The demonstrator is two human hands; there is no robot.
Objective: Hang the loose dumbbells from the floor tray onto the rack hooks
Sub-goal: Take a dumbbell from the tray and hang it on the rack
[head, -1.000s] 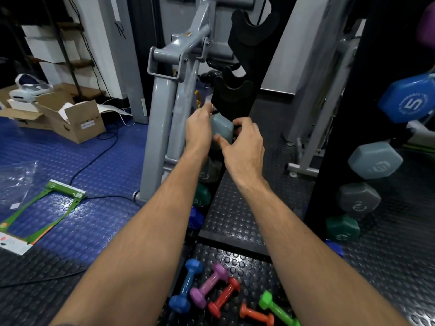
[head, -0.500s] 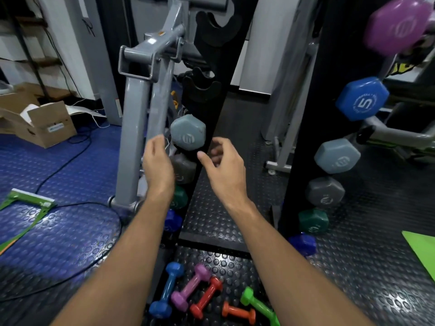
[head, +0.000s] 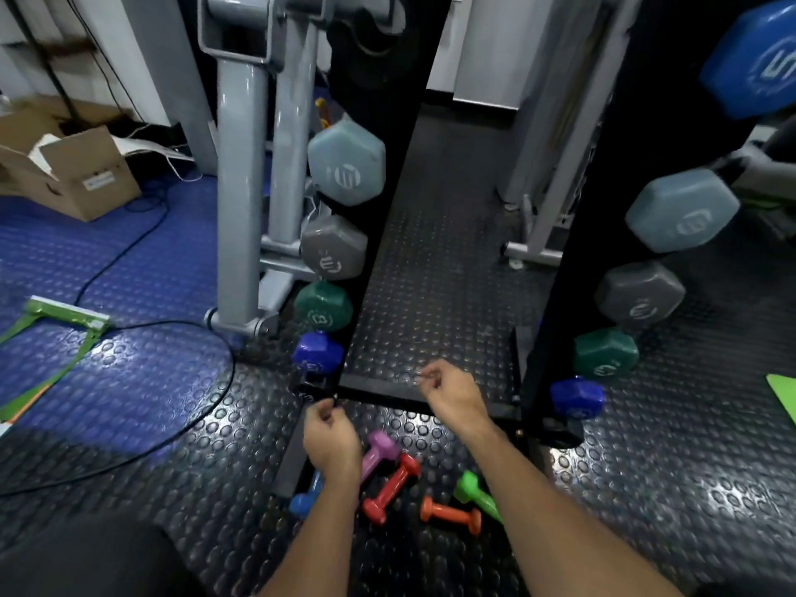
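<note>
1. The left hand hangs low over the loose dumbbells, its grip loosely curled and holding nothing.
2. The right hand hovers above the front edge of the rack's black base; its fingers are also loosely curled, and no dumbbell is in them.
3. Five small dumbbells lie on the studded floor in front of the rack: a blue one partly hidden under the left wrist, a purple one just beside it, a red one touching the purple, an orange one, and a green one partly behind the right forearm.
4. The rack's left upright carries hexagonal heads stacked downward: light blue-grey, grey, dark green, small blue.
5. The right upright shows the same order: a large blue head at the top, then light blue-grey, grey, dark green, small blue.
6. A grey machine frame stands to the left of the rack, with an open cardboard box and a black cable on the blue flooring beyond it.
</note>
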